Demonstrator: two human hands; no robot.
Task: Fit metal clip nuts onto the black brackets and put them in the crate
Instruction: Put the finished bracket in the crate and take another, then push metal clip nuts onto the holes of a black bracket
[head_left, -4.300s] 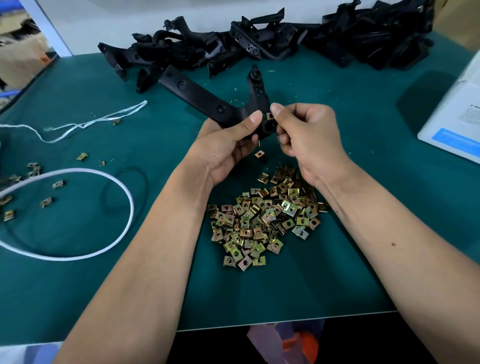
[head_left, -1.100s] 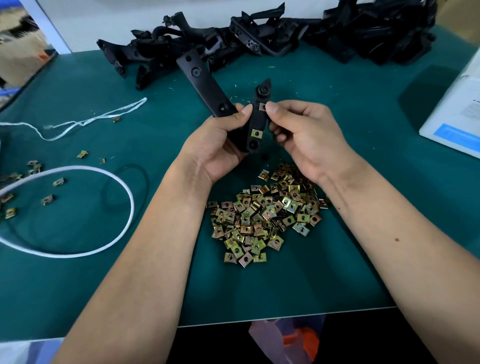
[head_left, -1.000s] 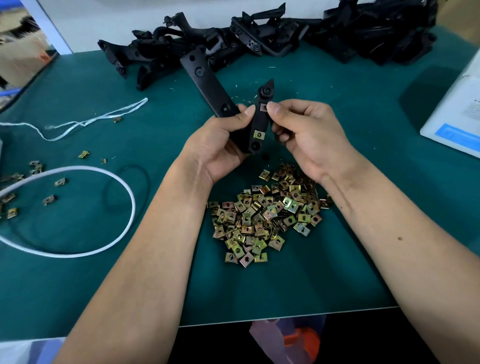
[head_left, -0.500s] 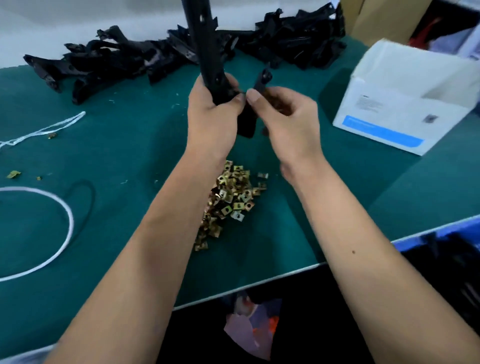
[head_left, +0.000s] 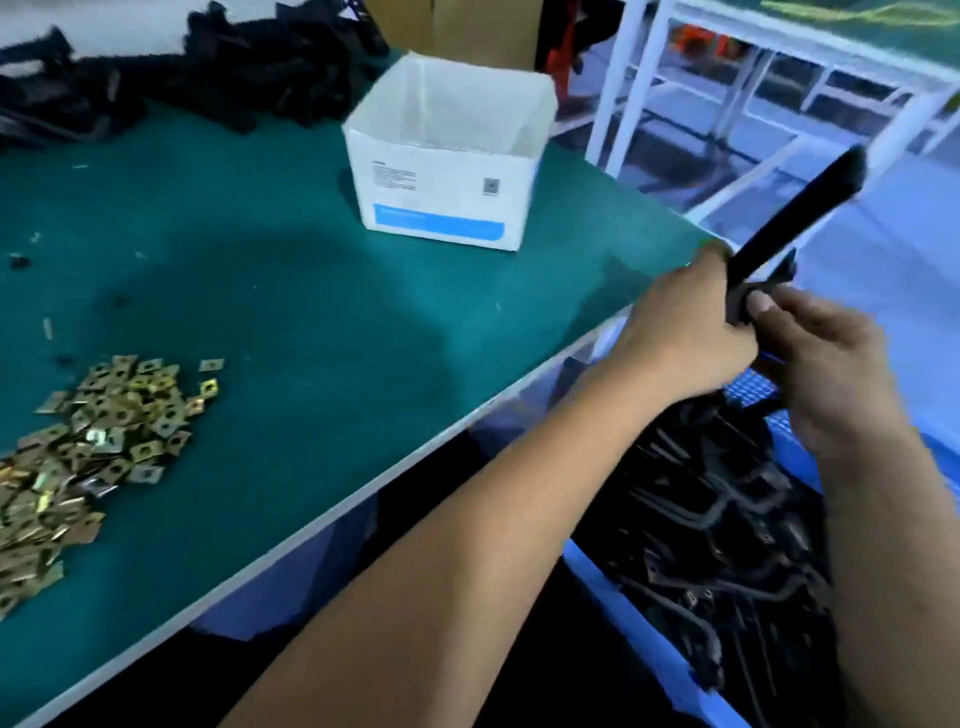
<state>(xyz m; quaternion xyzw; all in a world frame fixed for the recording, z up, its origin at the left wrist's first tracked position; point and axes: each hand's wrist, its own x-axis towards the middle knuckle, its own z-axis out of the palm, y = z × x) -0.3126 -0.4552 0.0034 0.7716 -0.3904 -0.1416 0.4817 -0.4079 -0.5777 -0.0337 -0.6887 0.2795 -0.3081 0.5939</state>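
Both hands, left hand (head_left: 691, 327) and right hand (head_left: 826, 358), grip the bracket (head_left: 795, 218) above the crate (head_left: 613, 577).

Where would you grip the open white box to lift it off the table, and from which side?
Grip the white box by its two opposite upright walls, coming down from above: the top is open, and green table lies bare around it.

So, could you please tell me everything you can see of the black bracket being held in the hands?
The black bracket looks like matte moulded plastic: a long flat arm tilting up and to the right, with a shorter prong branching near its base. It is blurred, so no clip nuts can be made out. The left hand grips its lower end and the right hand pinches the base, thumb on top. It is held off the table's right edge, above the blue crate of black brackets.
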